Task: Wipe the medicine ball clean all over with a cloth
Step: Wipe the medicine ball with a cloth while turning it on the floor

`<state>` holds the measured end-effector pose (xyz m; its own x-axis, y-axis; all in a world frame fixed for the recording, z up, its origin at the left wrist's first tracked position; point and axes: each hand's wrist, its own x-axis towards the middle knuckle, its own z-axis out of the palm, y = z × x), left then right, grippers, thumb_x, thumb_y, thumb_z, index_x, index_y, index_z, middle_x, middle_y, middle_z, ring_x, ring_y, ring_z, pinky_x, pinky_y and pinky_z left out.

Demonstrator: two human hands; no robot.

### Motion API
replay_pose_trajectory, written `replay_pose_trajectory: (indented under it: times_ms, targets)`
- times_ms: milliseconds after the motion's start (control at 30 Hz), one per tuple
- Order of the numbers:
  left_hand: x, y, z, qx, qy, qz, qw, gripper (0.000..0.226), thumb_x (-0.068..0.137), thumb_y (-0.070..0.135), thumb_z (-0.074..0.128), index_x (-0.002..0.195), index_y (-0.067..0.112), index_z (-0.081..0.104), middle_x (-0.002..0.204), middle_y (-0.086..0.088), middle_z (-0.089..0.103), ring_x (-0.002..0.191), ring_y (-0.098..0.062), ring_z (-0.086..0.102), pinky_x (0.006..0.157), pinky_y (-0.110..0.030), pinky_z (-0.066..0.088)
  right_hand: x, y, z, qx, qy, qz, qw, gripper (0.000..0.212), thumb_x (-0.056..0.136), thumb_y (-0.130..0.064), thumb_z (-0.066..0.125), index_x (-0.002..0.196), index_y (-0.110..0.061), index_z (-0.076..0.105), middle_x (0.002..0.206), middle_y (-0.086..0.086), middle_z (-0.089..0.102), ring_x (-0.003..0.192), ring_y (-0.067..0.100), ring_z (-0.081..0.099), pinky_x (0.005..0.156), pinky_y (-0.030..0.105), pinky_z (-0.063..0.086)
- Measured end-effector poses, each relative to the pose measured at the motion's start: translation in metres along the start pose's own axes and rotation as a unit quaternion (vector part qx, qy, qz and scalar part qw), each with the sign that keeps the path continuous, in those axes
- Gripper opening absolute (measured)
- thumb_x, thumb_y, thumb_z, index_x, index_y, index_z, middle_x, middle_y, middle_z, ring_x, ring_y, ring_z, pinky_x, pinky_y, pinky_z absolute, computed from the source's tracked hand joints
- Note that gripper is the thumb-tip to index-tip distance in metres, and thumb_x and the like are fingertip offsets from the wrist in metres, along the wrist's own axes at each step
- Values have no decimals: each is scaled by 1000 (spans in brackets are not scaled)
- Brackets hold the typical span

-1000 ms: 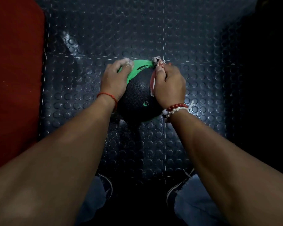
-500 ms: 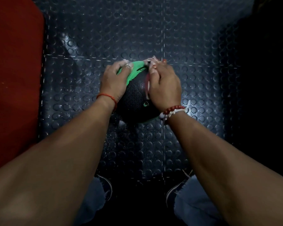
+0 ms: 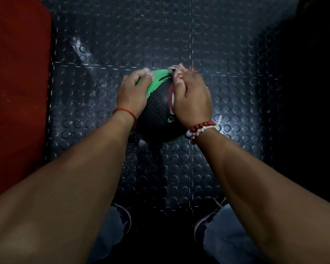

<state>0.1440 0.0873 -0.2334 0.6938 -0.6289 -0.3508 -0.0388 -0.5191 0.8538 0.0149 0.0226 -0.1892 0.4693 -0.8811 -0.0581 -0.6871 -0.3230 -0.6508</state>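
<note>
A black medicine ball (image 3: 156, 113) with a green panel on its far side rests on the studded rubber floor. My left hand (image 3: 132, 93) clasps the ball's left side, fingers curled over the green panel. My right hand (image 3: 191, 98) lies flat on the ball's right top and presses a pale pink-and-white cloth (image 3: 172, 96) against it. Only the cloth's edges show, along my thumb and past my fingertips at the ball's far rim. The ball's right side is hidden under my hand.
A red padded mat (image 3: 17, 92) borders the dark studded floor (image 3: 160, 178) on the left. My two shoes (image 3: 210, 219) and jean cuffs stand at the near edge. The right side of the floor falls into deep shadow.
My right hand with the cloth has slid leftward over the top of the ball. The left hand and the ball have stayed put.
</note>
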Motion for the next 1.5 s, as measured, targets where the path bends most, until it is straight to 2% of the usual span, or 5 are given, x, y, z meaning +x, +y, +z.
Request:
replay_pose_trajectory:
  times_ms: [200,500,700,900,1500]
  targets:
    - [-4,4,0,-19,12,-11,1000,27,76,53,55,99,42,66,126,-2,65,116,-12,60,107,-32,45,-15,12,6,65,53,175,981,40,100,-36,34,124,-17,60,120,3,58,107,19,56,78,25,41]
    - [-11,4,-2,54,-25,67,996,35,99,42,53,130,31,63,129,4,54,114,-1,48,93,-8,32,-19,2,10,1,52,-49,997,44,95,-33,36,126,-14,61,134,7,56,130,26,46,106,42,39]
    - [-12,6,1,31,-14,60,998,35,91,49,63,122,33,67,119,7,51,115,-7,51,95,-14,34,-5,29,2,95,39,181,978,29,97,-37,35,76,-26,53,100,9,65,91,24,60,71,29,39]
    - [-3,10,-2,35,-22,54,998,34,93,43,62,123,29,68,127,1,55,115,-5,51,91,-4,33,-43,1,20,93,107,74,987,49,93,-34,34,135,-17,52,138,7,49,122,24,50,95,40,48]
    - [-3,11,-2,16,0,46,999,24,92,43,65,113,33,71,124,4,60,109,-2,54,86,1,35,-39,-5,19,83,78,48,992,48,93,-30,36,137,-15,51,144,8,45,137,25,35,111,43,33]
